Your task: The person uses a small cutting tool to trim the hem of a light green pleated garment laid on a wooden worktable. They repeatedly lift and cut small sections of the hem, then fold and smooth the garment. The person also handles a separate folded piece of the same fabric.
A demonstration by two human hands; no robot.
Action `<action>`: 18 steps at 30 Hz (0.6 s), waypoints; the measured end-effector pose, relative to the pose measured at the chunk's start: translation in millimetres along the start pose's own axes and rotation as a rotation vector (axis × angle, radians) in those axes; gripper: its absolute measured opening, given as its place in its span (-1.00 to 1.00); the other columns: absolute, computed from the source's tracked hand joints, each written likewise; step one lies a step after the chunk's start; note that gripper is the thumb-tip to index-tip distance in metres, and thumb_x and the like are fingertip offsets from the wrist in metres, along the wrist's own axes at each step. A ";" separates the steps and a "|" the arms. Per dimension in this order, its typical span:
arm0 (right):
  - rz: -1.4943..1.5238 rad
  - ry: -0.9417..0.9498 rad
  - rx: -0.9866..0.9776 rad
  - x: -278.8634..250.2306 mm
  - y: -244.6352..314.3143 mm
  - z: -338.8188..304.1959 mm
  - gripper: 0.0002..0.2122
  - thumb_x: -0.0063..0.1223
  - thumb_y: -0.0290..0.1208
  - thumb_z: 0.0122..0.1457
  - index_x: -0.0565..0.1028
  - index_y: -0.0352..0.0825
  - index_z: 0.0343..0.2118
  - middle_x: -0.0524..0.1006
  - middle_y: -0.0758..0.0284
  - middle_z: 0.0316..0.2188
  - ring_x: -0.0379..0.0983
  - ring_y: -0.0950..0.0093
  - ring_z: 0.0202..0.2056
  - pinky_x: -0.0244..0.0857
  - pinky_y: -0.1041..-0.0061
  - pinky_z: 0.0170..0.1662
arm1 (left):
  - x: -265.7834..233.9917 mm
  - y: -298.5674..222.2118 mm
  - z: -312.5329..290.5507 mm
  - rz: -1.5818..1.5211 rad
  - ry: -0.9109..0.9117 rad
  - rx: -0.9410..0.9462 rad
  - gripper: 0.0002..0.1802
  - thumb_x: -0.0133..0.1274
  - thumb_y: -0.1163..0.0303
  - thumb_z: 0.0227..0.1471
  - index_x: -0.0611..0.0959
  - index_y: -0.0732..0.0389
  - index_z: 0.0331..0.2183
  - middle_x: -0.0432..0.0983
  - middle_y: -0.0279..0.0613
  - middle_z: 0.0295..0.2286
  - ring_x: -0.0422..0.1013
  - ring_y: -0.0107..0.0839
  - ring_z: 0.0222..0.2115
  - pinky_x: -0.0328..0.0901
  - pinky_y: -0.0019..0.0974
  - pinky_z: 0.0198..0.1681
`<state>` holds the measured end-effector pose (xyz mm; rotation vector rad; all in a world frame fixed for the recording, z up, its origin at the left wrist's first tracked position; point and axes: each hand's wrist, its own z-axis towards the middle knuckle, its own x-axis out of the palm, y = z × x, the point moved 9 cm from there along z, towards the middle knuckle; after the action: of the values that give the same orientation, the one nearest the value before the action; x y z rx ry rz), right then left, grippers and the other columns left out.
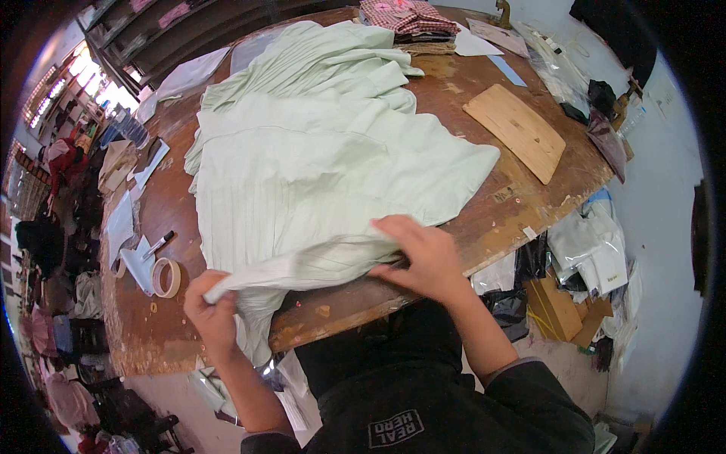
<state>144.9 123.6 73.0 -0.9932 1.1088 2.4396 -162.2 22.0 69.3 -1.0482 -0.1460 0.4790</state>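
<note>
A large pale green pleated garment (302,170) lies spread over the brown wooden table, its far part bunched in loose folds. My left hand (212,310) is closed round a corner of its near edge, lifting it off the tabletop. My right hand (423,257) grips the same edge farther right, with fingers above the cloth and thumb below. Between my hands the edge is raised in a fold. Some of the cloth hangs over the table's front edge beside my left hand.
A tape roll (166,277) and a marker (159,245) lie on the table (484,219) at left. At right is a wooden board (518,129). Folded checked cloth (408,17) is stacked at the far side. A cardboard box (556,306) and plastic-wrapped packages (590,250) lie below the right edge.
</note>
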 end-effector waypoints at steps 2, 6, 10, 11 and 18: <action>0.010 0.184 -0.093 29.3 22.4 3.3 -0.44 0.34 -0.29 -0.13 0.42 -0.14 0.02 0.53 0.35 -0.13 0.53 0.24 -0.30 0.39 0.34 -0.26 | 43.8 -32.3 8.6 0.011 0.331 0.200 -0.73 0.24 0.55 -0.14 0.59 0.30 -0.29 0.56 -0.11 -0.33 0.46 -0.33 -0.35 0.31 -0.36 -0.25; 0.116 0.176 -0.167 41.9 23.8 -0.7 -0.56 0.27 -0.44 -0.16 0.50 -0.21 -0.11 0.55 0.29 -0.26 0.51 0.18 -0.34 0.38 0.32 -0.31 | 89.1 -42.7 -4.4 0.025 0.627 0.245 -0.36 0.41 0.29 -0.27 0.53 0.31 -0.12 0.51 -0.07 -0.16 0.45 -0.27 -0.18 0.31 -0.29 -0.13; 0.388 -0.093 -0.064 -1.3 13.1 7.5 -0.71 0.13 -0.60 -0.20 0.54 -0.33 -0.31 0.52 0.20 -0.42 0.48 0.14 -0.38 0.35 0.37 -0.35 | 72.0 -45.4 -30.9 0.508 0.656 0.050 0.27 0.53 0.18 -0.67 0.29 0.20 0.17 0.15 0.06 0.18 0.15 -0.01 0.19 0.09 -0.11 0.21; 0.375 -0.091 -0.078 -5.9 14.0 8.4 -0.72 0.12 -0.61 -0.21 0.53 -0.35 -0.32 0.51 0.18 -0.43 0.47 0.13 -0.40 0.34 0.38 -0.36 | 60.8 -42.1 -42.5 0.583 0.643 -0.005 0.21 0.52 0.20 -0.63 0.32 0.17 0.15 0.17 0.05 0.17 0.16 0.01 0.18 0.11 -0.08 0.19; 0.366 -0.173 0.081 -39.1 18.1 8.3 -0.86 0.18 -0.55 -0.03 0.52 -0.43 -0.38 0.48 0.22 -0.55 0.38 0.45 -0.53 0.23 0.50 -0.44 | -34.2 -47.2 -82.1 0.827 0.347 0.043 -0.48 0.20 0.50 -0.28 0.60 0.19 -0.12 0.57 -0.06 -0.29 0.45 -0.04 -0.21 0.27 -0.12 -0.06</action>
<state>160.1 118.7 113.8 -0.5808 1.4170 2.6700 -150.1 -77.8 72.5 -1.1075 0.6291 1.0223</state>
